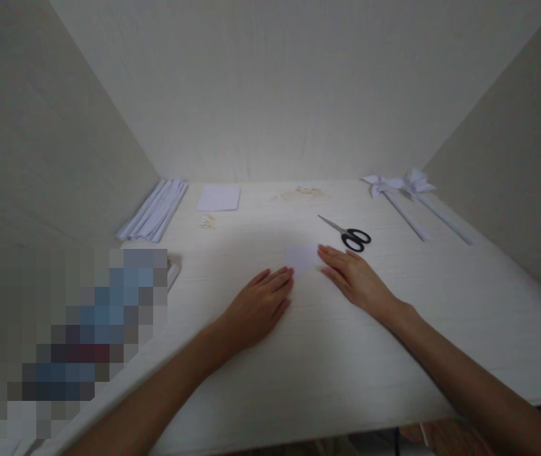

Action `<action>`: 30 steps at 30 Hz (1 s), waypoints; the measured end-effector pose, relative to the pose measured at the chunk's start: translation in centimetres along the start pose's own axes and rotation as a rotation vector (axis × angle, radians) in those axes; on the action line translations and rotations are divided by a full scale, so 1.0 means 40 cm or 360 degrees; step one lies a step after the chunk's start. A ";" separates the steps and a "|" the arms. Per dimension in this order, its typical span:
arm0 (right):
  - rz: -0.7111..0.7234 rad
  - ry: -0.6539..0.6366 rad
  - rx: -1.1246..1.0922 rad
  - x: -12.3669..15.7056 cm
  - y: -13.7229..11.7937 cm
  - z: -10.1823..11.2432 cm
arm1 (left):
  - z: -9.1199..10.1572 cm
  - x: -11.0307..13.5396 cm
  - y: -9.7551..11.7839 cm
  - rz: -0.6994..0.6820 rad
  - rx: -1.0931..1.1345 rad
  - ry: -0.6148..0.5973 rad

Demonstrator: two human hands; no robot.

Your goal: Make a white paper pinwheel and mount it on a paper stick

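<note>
A small piece of white paper lies flat on the white table between my hands. My left hand rests palm down, its fingertips at the paper's lower left corner. At the right edge of the paper, the fingertips of my right hand press down, the fingers stretched out. Both hands look flat, and neither grips anything. Just beyond my right hand are scissors with black handles, their blades pointing to the far left.
Rolled white paper sticks lie at the back left, beside a stack of square paper and small cotton-tipped pieces. Two paper pinwheels on sticks lie at the back right. Walls enclose three sides. A pixelated area covers the left.
</note>
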State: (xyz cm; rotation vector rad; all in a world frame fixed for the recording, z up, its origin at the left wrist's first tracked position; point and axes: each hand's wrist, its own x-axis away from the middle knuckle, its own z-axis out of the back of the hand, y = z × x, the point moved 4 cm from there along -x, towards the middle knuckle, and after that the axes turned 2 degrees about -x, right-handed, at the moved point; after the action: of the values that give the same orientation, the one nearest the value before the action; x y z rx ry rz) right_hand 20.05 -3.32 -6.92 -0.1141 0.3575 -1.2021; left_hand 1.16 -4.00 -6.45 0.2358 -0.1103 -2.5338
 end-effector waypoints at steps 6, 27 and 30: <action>-0.0070 0.0104 0.0155 -0.003 0.000 0.005 | 0.002 0.002 0.000 0.0003 0.0022 0.0030; 0.0092 0.0026 0.0154 0.007 0.005 0.003 | 0.011 0.006 -0.016 0.0004 -0.0070 0.0025; 0.0206 -0.0021 0.0165 0.017 -0.013 0.008 | 0.015 0.012 -0.056 0.0190 -0.0220 0.0082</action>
State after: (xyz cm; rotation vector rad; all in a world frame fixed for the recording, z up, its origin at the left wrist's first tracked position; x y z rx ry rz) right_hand 19.89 -4.17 -6.63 -0.0087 0.2862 -1.0893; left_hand -0.56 -2.42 -6.22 0.2322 0.0688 -2.4026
